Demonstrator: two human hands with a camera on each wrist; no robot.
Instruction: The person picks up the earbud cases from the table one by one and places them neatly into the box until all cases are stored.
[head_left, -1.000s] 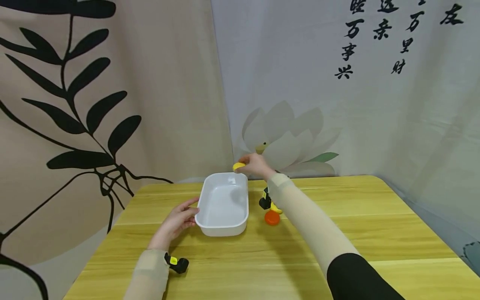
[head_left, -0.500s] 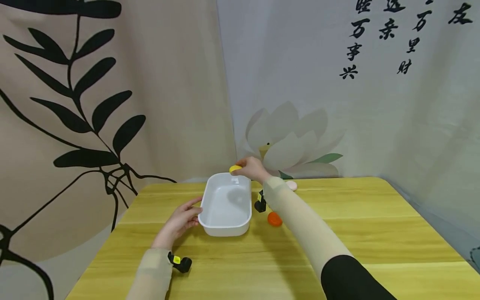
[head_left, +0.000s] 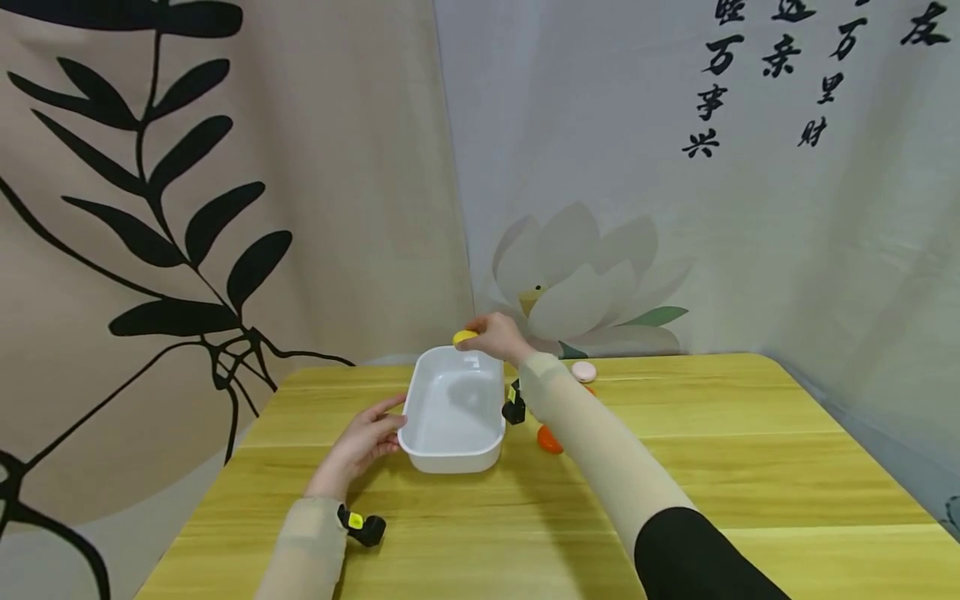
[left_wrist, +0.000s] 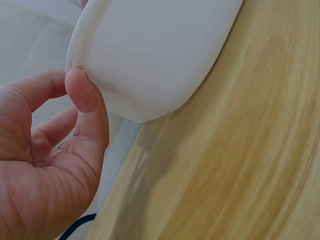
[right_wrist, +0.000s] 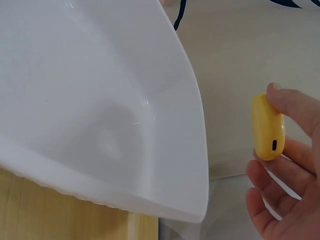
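Note:
A white rectangular basin (head_left: 452, 408) sits at the middle of the wooden table in the head view. My left hand (head_left: 363, 440) grips its left rim; in the left wrist view the thumb (left_wrist: 85, 92) lies against the basin's wall (left_wrist: 150, 50). Above the far right corner, my right hand (head_left: 497, 337) pinches a small yellow rounded case (head_left: 463, 337) between thumb and fingers. Seen from the right wrist, the yellow case (right_wrist: 267, 127) has a small dark slot at one end and stays apart from the basin's rim (right_wrist: 202, 150). The basin's inside shows only shadow.
Right of the basin, an orange round object (head_left: 550, 440) lies on the table (head_left: 750, 467), partly behind the right sleeve. A pale pink round object (head_left: 583, 371) rests near the back edge, with another orange bit (head_left: 591, 389) beside it. A curtain (head_left: 360, 208) hangs behind.
My right hand has shifted slightly left with the yellow case. A pale pink object has come into view behind the sleeve, and a yellow item near the orange one is now hidden. The left hand keeps its hold.

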